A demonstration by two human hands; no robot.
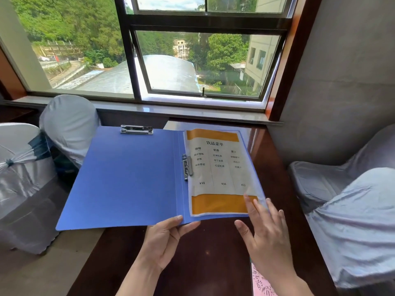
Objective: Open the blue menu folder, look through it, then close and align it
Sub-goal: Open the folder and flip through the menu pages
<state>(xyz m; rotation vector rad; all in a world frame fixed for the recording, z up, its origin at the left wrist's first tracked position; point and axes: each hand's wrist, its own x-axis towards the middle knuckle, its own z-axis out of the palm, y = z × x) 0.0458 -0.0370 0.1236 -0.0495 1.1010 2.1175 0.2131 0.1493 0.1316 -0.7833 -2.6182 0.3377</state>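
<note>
The blue menu folder lies open on the dark wooden table, its left cover reaching out past the table's left edge. On its right half a drinks menu sheet with orange bands sits in a clear sleeve under a metal clip. A second clip is at the top of the left cover. My left hand grips the folder's near edge at the spine, thumb on top. My right hand is spread with fingers apart, its fingertips on the sleeve's lower right corner.
White-covered chairs stand left of the table, and grey-covered chairs stand at the right. A window sill and window run behind the table. A pink patterned sheet lies at the table's near edge under my right forearm.
</note>
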